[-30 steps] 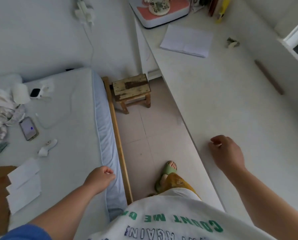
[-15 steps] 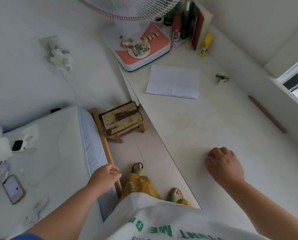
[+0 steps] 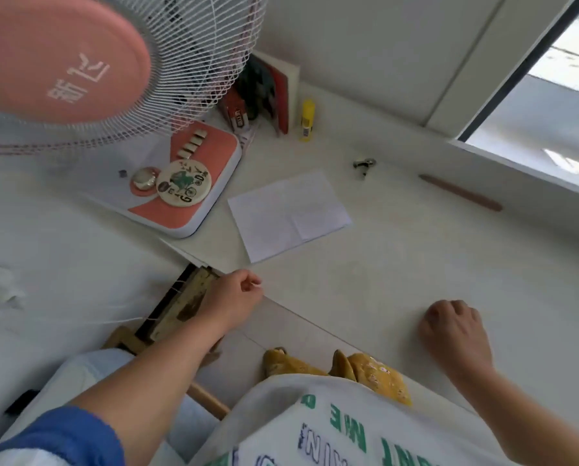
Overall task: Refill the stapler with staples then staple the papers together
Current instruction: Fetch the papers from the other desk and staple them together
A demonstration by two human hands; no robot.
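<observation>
Small metal stapler [image 3: 364,164] far back on the white surface [image 3: 415,264], just beyond the papers [image 3: 289,215], which lie flat near the fan base [image 3: 187,183]. Likely light but stiff and slick; best pinched across the body, base steadied. Papers thin and floppy, best lifted at an edge. No staple box or other container in sight. Left hand [image 3: 236,297] and right hand [image 3: 454,327] loosely curled, fingers grasping nothing visible

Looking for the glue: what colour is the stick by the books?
Yellow, with a white label; the glue stick shows best in the head view.
</observation>
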